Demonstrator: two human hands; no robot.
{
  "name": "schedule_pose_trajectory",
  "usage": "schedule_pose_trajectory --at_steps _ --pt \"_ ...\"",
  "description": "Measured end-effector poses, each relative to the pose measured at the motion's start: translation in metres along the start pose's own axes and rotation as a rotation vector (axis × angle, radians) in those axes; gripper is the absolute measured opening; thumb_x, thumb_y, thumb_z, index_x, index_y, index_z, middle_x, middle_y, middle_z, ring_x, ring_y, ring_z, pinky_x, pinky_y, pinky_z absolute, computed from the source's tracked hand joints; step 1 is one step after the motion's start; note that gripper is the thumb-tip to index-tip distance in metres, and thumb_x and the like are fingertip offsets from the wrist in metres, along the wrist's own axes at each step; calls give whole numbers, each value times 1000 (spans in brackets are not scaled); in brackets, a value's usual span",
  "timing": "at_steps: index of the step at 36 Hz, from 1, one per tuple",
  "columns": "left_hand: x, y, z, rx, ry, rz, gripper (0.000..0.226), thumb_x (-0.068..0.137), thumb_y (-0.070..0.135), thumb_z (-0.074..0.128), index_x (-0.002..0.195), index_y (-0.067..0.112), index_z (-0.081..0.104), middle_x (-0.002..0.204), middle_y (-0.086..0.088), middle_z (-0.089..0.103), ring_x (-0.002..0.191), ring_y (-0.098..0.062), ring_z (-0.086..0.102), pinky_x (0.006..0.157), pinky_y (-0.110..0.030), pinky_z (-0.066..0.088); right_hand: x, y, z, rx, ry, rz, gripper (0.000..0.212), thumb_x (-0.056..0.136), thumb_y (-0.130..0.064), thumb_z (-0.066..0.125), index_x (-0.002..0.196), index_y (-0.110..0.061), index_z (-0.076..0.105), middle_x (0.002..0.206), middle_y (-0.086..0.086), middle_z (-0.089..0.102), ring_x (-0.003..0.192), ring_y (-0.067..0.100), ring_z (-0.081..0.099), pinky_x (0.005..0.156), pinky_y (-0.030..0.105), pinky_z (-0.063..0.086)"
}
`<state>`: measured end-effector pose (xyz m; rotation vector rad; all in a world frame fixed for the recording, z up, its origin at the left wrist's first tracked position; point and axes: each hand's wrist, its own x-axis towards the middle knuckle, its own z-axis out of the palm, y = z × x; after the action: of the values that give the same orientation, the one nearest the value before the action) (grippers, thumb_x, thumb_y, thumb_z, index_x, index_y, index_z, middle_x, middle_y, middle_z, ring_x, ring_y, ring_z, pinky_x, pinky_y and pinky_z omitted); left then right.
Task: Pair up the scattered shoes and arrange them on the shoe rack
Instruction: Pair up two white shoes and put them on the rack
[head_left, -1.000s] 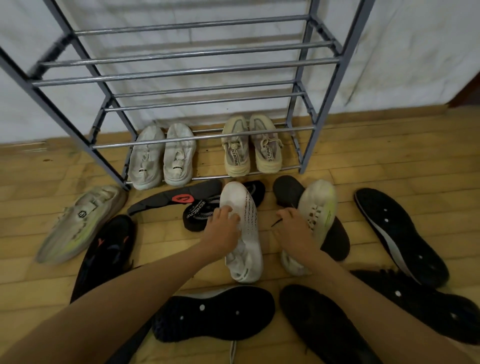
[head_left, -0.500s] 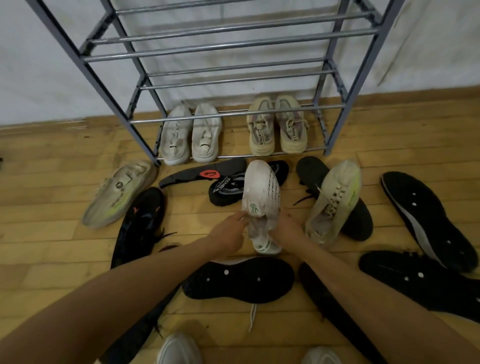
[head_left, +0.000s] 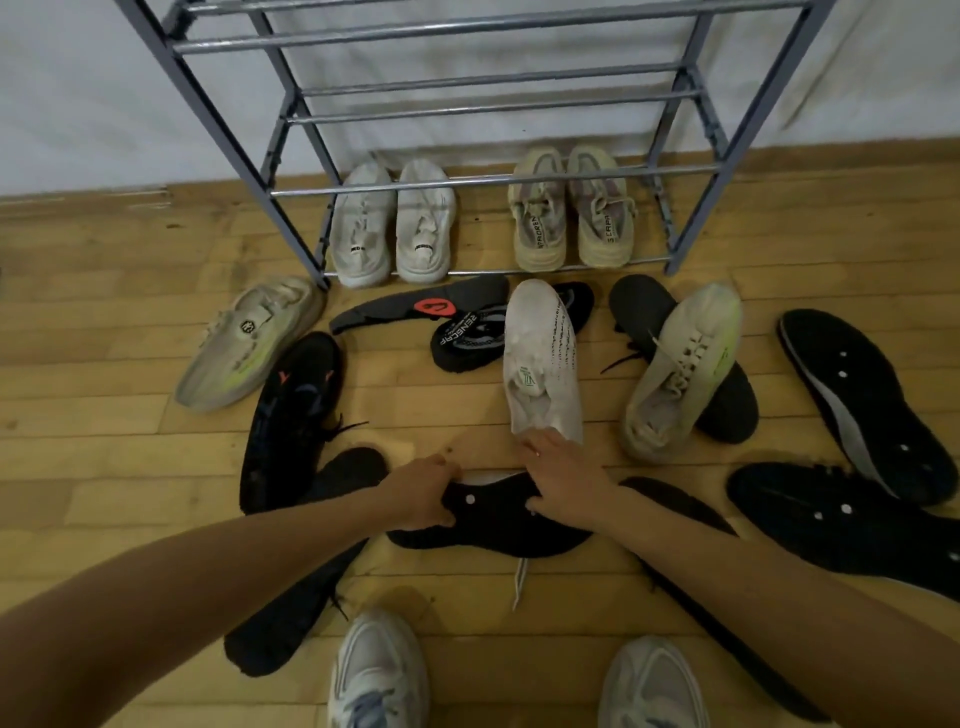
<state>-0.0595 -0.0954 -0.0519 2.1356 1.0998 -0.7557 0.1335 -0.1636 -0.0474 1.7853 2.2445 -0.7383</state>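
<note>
A white knit shoe (head_left: 543, 364) stands upright on the wooden floor in front of the grey metal shoe rack (head_left: 488, 179). Just below it a shoe lies sole-up, showing a black sole with white dots (head_left: 493, 525). My left hand (head_left: 426, 493) grips that sole's left end. My right hand (head_left: 566, 478) is clamped on its top edge, fingertips touching the white shoe's heel. On the rack's lowest tier sit a white pair (head_left: 395, 228) and a beige pair (head_left: 571, 215).
Loose shoes ring my hands: a beige-and-neon one (head_left: 249, 343) and a black one (head_left: 291, 415) at left, black slippers (head_left: 467, 338) in the middle, another beige one (head_left: 680, 369) on a black shoe, and sole-up black shoes (head_left: 857, 400) at right. My feet (head_left: 379, 670) are at the bottom.
The white shoe that both hands held is now on the floor. My hands have dropped toward me onto the sole-up black shoe. The view has pulled back, showing my feet.
</note>
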Motion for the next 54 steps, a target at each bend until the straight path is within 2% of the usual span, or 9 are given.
schedule_pose_trajectory --at_steps 10,13,18,23,30,38,46,50,54 --pt "-12 -18 1 -191 27 -11 63 74 34 76 129 16 51 127 -4 54 113 -20 51 91 -30 44 -3 -14 5 -117 56 22 45 78 -22 64 120 -16 48 137 7 31 128 27 27 103 36 31" --pt "-30 -26 3 -201 185 -14 59 69 32 79 121 18 56 117 -1 56 104 -18 51 81 -26 41 -5 -23 4 -31 98 -15 39 77 -18 64 113 -16 48 130 4 38 124 23 30 99 32 31" --pt "-68 -51 10 -239 567 -82 62 67 26 80 122 17 54 120 0 52 115 -21 45 94 -33 42 4 -49 -10 166 267 -89 18 84 -11 58 101 -8 53 105 8 58 93 17 41 75 25 30" --pt "-74 -63 24 -200 917 -184 55 62 7 81 112 10 58 107 -10 54 103 -29 44 89 -40 43 33 -68 -22 110 269 -124 39 92 -12 51 131 -15 49 121 5 50 113 24 46 88 39 47" --pt "-55 -76 36 -211 1168 -236 56 62 -5 76 110 11 50 102 -17 54 95 -25 36 85 -47 45 64 -74 -35 224 315 -73 39 95 -15 47 134 -18 49 127 4 45 113 22 48 88 39 49" --pt "-54 -59 75 -15 951 -197 53 77 28 49 126 9 45 118 -12 51 108 -26 44 88 -44 50 66 -60 -10 228 82 24 55 94 -12 46 145 -19 27 128 10 45 108 27 52 87 41 51" --pt "-53 -55 56 49 853 -150 35 61 11 81 94 14 68 98 -7 64 85 -27 63 65 -36 54 58 -50 4 120 32 -2 47 91 -15 48 137 -19 40 129 8 42 117 27 46 93 40 47" --pt "-50 -52 38 146 784 -295 67 50 21 82 113 16 60 120 -14 56 104 -30 44 79 -41 50 49 -45 -1 145 281 -36 36 89 -9 51 125 -9 54 125 10 48 118 27 46 94 37 47" --pt "-46 -57 17 129 485 -345 87 75 37 70 144 18 20 146 -11 30 135 -31 29 111 -42 26 40 -29 -5 56 587 150 50 76 -18 71 122 -8 54 126 17 49 120 36 46 97 46 44"
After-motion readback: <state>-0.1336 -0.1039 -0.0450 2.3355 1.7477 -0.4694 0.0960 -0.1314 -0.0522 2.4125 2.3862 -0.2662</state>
